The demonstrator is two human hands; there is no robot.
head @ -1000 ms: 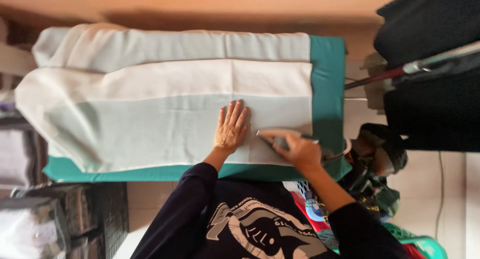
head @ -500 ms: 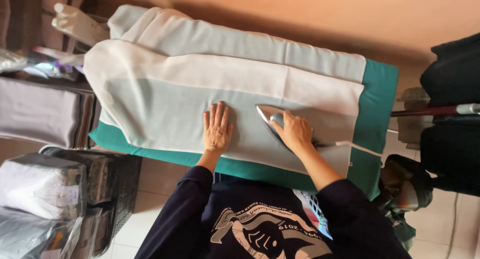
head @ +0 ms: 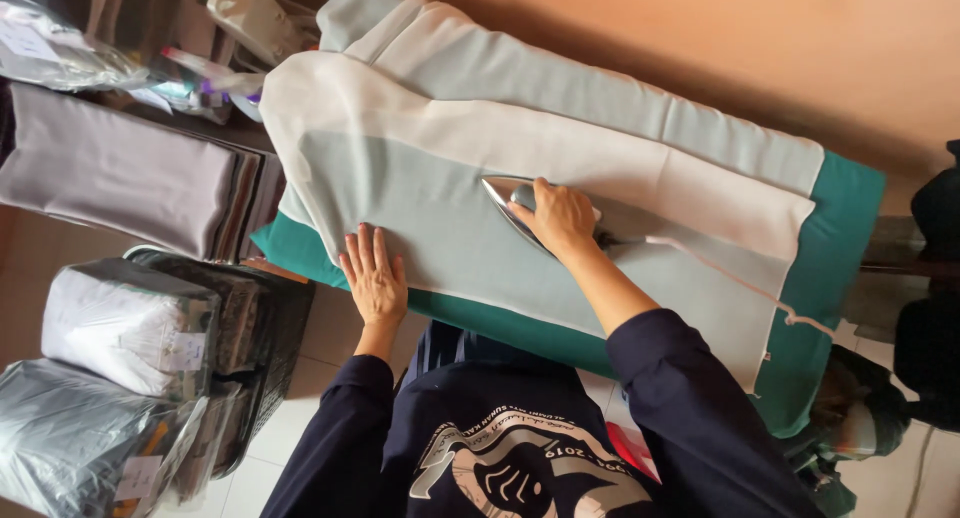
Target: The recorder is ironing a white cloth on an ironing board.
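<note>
The right hand (head: 562,216) is closed around the handle of an iron (head: 520,210), and the iron stands flat on a pale cloth (head: 440,193). Its shiny sole shows under the hand, and its pointed nose is turned toward the rounded end of the board (head: 845,278), away from the end where the green cover is bare. A thin white cord (head: 720,273) runs from the back of the iron across the cloth to that green end.

The left hand (head: 374,275) lies flat on the cloth with the fingers spread and straight, holding nothing. It presses near the edge of the cloth on the person's side, just above the green rim of the board. The iron is beside this hand but not touching it; a strip of smooth cloth lies between them.

The cloth is long and follows the long axis of the board. It is folded in layers: a grey-green part under the hands, a white band beyond the iron, and one more grey-green layer at the far side near the wall. The iron's nose points along this long axis, so the part of the cloth before it is the stretch beside the left hand, and the right hand is the one at the iron.

On the floor beside the board are bundles in clear plastic (head: 120,338) and a stack of folded grey fabric (head: 120,178).
</note>
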